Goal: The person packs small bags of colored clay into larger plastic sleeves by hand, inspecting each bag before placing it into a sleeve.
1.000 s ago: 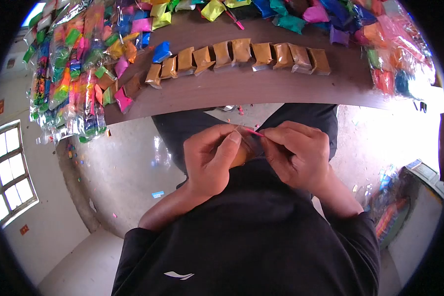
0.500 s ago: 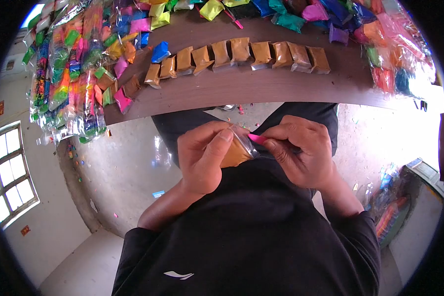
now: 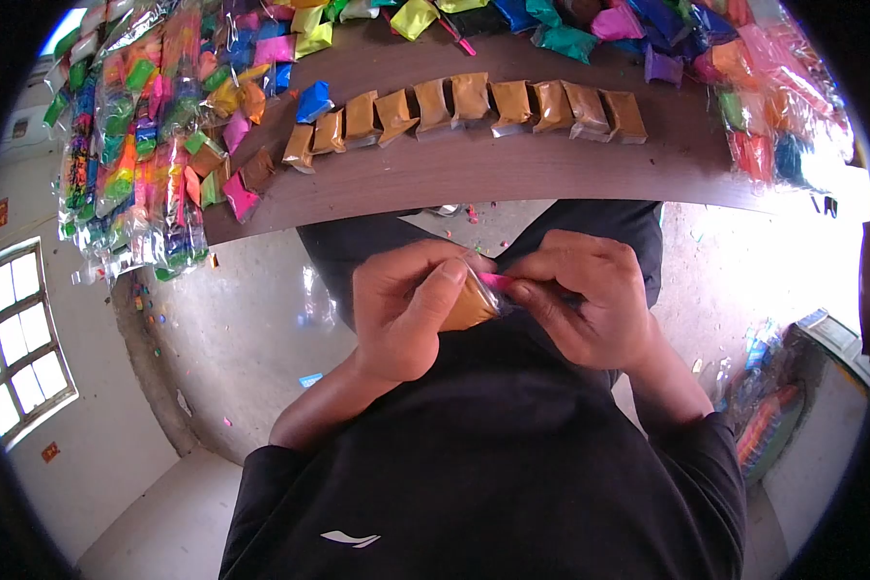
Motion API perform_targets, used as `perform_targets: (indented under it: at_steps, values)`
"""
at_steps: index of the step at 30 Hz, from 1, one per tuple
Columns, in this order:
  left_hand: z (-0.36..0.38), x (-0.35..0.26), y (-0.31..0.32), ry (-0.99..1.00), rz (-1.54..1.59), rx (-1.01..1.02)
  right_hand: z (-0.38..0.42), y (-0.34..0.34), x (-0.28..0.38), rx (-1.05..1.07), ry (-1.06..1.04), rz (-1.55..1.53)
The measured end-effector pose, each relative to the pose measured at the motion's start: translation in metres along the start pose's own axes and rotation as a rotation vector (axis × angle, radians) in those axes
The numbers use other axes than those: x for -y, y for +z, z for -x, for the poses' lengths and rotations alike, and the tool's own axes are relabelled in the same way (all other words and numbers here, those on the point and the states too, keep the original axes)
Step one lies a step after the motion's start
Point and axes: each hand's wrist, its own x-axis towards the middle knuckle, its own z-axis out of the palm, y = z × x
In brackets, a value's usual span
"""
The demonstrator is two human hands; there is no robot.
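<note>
My left hand (image 3: 404,307) is closed around a clear packet of brown clay (image 3: 467,307), thumb on top, above my lap. The packet's transparent end points right, toward my right hand (image 3: 590,298). Between the thumb and fingers of that right hand is a slim pink plastic piece (image 3: 494,280), its tip against the clear end of the packet. My right fingers cover most of the pink piece. Past both hands, a row of similar brown clay packets (image 3: 471,99) lies on the table (image 3: 551,174).
A blue packet (image 3: 313,101) lies at the row's left end. Bagged colourful packets (image 3: 145,145) are heaped on the table's left, with more bags (image 3: 764,106) on the right. Yellow packets (image 3: 416,17) and others line the far side. Small scraps dot the floor (image 3: 261,338).
Both hands have drawn slightly closer together. The pink piece has shifted down a little at the packet's clear end, and my left fingers cover more of the packet.
</note>
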Motion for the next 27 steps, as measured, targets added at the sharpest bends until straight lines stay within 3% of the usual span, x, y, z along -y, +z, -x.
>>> perform_targets:
  at_steps: [6,8,12,15,17,19,21,25,27]
  values:
    - [-0.002,0.001,-0.001,0.052,-0.185,0.062,-0.005,0.009,-0.001,-0.159,-0.092,0.137]
    - [-0.006,0.002,0.007,0.212,-0.245,0.018,-0.005,0.01,0.001,-0.178,-0.117,0.255]
    - [-0.005,0.0,0.008,0.208,-0.324,0.021,-0.002,0.017,0.002,-0.182,-0.077,0.251]
    - [-0.002,0.003,0.008,0.311,-0.423,-0.054,-0.005,0.022,0.006,-0.347,0.0,0.301]
    - [-0.001,0.002,0.011,0.197,-0.261,-0.104,-0.007,0.019,0.008,-0.428,0.186,0.228]
    - [0.0,0.002,0.008,0.177,-0.246,-0.095,-0.001,0.019,0.008,-0.369,0.251,0.118]
    - [-0.001,0.002,0.006,0.163,-0.224,-0.078,0.001,0.024,0.005,-0.378,0.39,-0.358]
    - [-0.001,0.001,0.004,0.163,-0.214,-0.013,-0.003,0.02,-0.003,-0.208,0.401,-0.512]
    - [-0.001,0.001,0.004,0.176,-0.209,0.005,-0.01,0.024,0.0,-0.156,0.45,-0.743]
